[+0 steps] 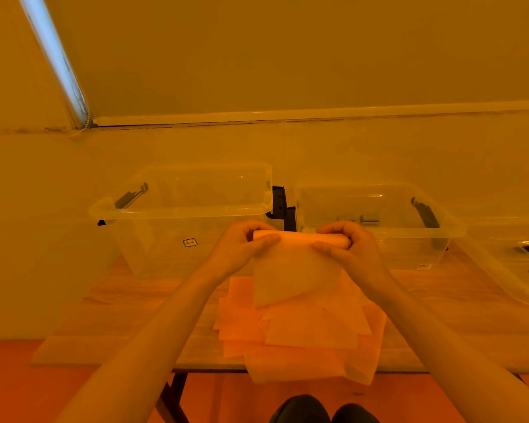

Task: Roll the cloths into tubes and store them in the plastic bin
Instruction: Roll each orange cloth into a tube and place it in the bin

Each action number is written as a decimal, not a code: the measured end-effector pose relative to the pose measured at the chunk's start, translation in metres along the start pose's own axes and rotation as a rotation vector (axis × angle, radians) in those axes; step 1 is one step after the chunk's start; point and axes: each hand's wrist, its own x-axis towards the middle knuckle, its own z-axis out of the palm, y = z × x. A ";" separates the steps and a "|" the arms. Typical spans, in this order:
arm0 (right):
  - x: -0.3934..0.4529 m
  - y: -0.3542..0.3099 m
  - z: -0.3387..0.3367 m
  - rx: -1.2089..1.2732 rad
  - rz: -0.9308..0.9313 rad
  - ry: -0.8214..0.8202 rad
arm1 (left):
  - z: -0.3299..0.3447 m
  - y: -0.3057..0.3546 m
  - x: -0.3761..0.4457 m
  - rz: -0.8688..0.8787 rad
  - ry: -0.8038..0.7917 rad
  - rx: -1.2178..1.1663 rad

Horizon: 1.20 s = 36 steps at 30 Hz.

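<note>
A pale cloth (297,270) hangs in the air above the table, its top edge rolled into a short tube. My left hand (242,245) grips the tube's left end and my right hand (348,245) grips its right end, thumbs in front. The unrolled part of the cloth drops down toward a loose pile of several flat cloths (303,331) at the table's front edge. Behind my hands stand two clear plastic bins: one on the left (177,209) and one on the right (379,203). Both look empty of cloths.
A third clear bin (519,270) lies tilted at the far right of the wooden table (119,315). A black bracket (280,206) stands between the two bins. A wall runs close behind them. My knees (324,410) show below the table's front edge.
</note>
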 end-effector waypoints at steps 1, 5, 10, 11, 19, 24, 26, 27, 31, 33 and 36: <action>0.000 0.000 0.000 -0.007 -0.006 -0.010 | 0.001 0.000 0.000 0.001 0.008 0.020; 0.001 0.002 0.000 -0.028 -0.009 -0.028 | 0.001 -0.001 -0.001 0.007 0.017 -0.041; 0.002 0.001 0.000 -0.036 0.004 -0.032 | 0.000 -0.004 -0.001 0.022 -0.039 -0.061; 0.001 0.001 0.000 -0.030 0.008 -0.047 | 0.000 -0.004 0.000 0.017 -0.034 -0.057; 0.000 0.000 0.004 -0.040 0.011 -0.040 | 0.000 -0.003 -0.002 0.012 0.009 -0.082; 0.000 0.000 0.003 -0.056 -0.003 -0.038 | -0.001 -0.004 -0.002 0.037 -0.001 -0.072; -0.001 0.000 0.003 -0.012 0.004 -0.076 | -0.001 -0.002 -0.001 0.023 0.025 -0.027; -0.002 0.000 0.004 -0.005 0.001 -0.083 | -0.001 -0.002 -0.001 0.019 0.035 -0.006; -0.001 0.001 0.005 -0.027 -0.001 -0.062 | -0.001 -0.001 -0.002 0.023 0.040 -0.065; -0.001 0.001 0.004 -0.043 -0.007 -0.037 | -0.002 -0.002 -0.003 0.048 0.024 -0.073; -0.002 -0.001 0.004 -0.037 -0.031 -0.026 | -0.001 -0.002 -0.003 0.059 0.013 -0.049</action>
